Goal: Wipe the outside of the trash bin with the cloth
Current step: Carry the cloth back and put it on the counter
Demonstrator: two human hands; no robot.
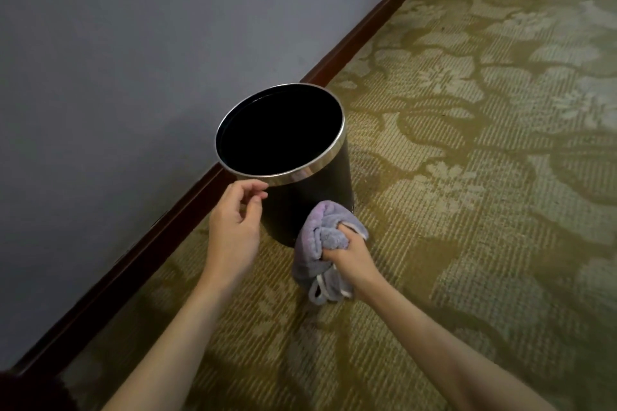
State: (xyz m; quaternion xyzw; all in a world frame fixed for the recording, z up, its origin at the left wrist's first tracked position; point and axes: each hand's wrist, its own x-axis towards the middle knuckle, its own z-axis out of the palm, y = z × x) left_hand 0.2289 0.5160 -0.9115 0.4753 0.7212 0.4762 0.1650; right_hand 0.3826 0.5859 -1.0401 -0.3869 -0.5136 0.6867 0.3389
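Fingers (344, 230) of the right hand (350, 255) are closed tight around a bunched lilac cloth (320, 230), whose upper fold presses against the lower side of the trash bin (310, 197) while its loose ends hang down toward the floor. The left hand (233, 223) is loosely curled and holds nothing; its fingertips (260, 193) sit just beside the bin's metal rim band (300, 176), possibly touching it, though the view does not settle that. The bin is a black cylinder with its mouth open and its inside dark. It stands upright on a green patterned carpet (467, 177), close to a dark wooden baseboard (167, 220) that runs along the foot of a grey wall (117, 77).
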